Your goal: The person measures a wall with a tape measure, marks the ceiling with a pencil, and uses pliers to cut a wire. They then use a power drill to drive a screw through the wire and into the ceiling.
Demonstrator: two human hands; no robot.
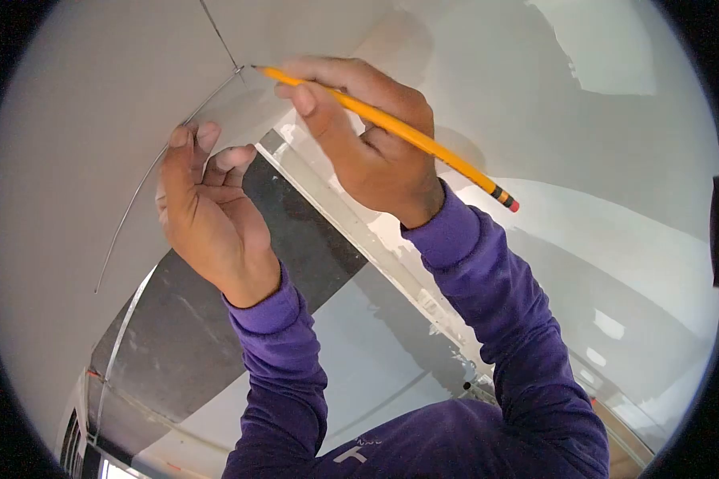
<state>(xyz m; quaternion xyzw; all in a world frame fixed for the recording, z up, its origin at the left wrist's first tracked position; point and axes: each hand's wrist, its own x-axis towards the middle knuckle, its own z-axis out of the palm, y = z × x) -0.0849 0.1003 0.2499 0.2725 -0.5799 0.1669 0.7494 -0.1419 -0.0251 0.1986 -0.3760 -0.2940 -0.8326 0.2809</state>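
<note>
A broad, flat white wall panel fills the view, crossed by a thin dark drawn line. The left hand, at eight o'clock from the right hand, has an empty grip, its bent fingertips against the panel. The right hand's grip is closed around a long yellow wooden pencil, tip towards ten o'clock, touching the line.

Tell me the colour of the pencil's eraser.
The eraser on the yellow wooden pencil is red, seen in head view.
</note>
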